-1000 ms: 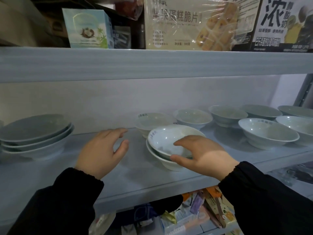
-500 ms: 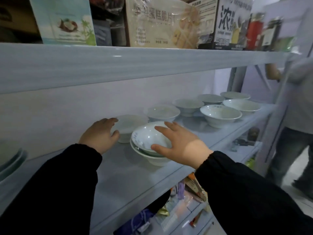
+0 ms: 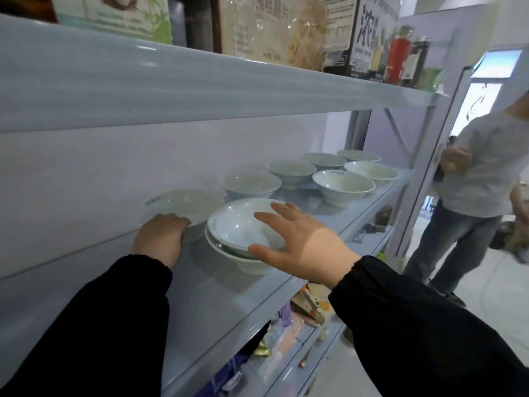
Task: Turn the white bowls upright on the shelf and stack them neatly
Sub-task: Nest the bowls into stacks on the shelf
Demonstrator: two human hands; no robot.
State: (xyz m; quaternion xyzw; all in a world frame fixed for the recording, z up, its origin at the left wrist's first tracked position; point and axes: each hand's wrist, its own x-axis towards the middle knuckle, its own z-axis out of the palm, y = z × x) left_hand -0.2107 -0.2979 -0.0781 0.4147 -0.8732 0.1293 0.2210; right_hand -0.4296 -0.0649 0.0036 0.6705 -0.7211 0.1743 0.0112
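Two white bowls sit stacked upright (image 3: 237,233) near the front of the pale shelf (image 3: 217,287). My right hand (image 3: 297,245) hovers over the stack's right side with fingers spread, thumb by the rim. Just behind and left stands another upright white bowl (image 3: 186,202); my left hand (image 3: 160,239) grips its near rim. Several more upright white bowls (image 3: 343,184) run along the shelf to the right.
The upper shelf (image 3: 200,81) hangs low overhead, loaded with boxes and jars (image 3: 400,53). A person in a grey shirt (image 3: 481,179) stands at the shelf's right end. Packets fill the lower shelf (image 3: 309,308).
My view has swung right, dropping the plate stack on the left out of sight. My left hand has reached forward onto the rear bowl's rim. My right hand has opened over the stack.
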